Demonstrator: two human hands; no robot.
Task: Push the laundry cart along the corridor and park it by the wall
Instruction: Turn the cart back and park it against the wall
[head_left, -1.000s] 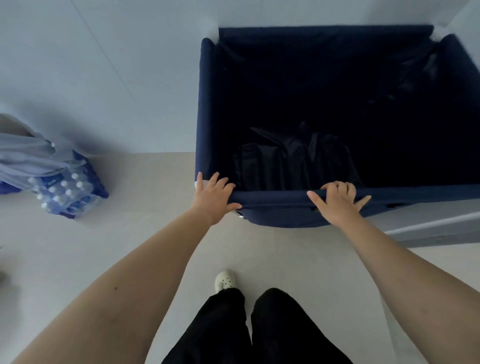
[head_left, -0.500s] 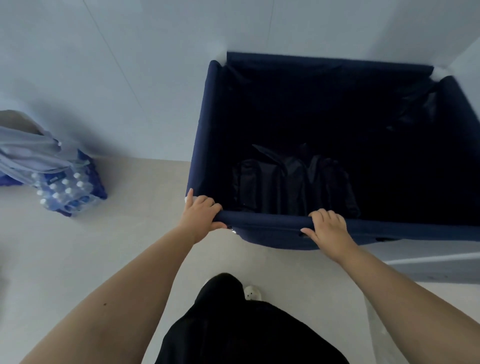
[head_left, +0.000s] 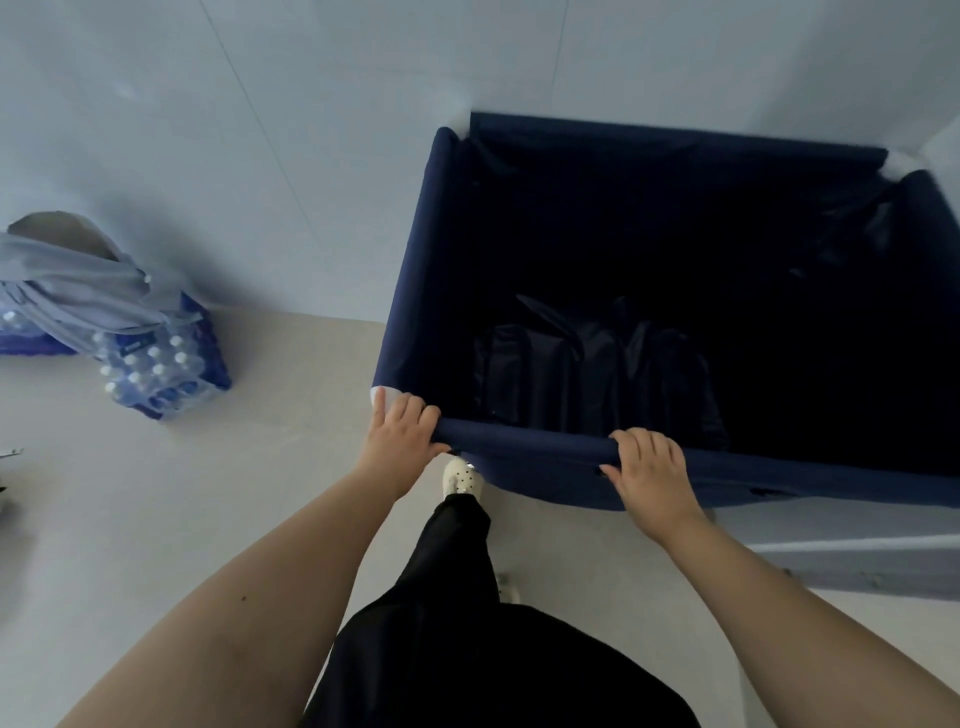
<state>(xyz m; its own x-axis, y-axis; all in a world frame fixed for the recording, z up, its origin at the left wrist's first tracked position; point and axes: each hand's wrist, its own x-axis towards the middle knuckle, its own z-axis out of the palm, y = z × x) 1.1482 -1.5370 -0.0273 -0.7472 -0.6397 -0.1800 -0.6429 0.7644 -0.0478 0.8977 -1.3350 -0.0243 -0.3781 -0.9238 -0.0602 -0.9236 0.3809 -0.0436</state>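
Both hands grip the near rail of the navy laundry cart (head_left: 415, 270): the left hand (head_left: 397, 441) wraps its fingers (head_left: 415, 408) over the corner, the right hand (head_left: 652, 475) clenches the rail farther along. The cart's far edge stands against the pale wall (head_left: 260, 130). Dark folded fabric (head_left: 571, 374) lies inside. A pack of water bottles (head_left: 156, 374) sits left on the floor (head_left: 156, 519); its label is too blurred to read.

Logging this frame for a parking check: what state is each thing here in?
laundry cart: far rim at the wall, dark bags inside
left hand: curled over near rim corner
right hand: gripping near rim
water bottle pack: on floor by wall, grey cloth draped over it
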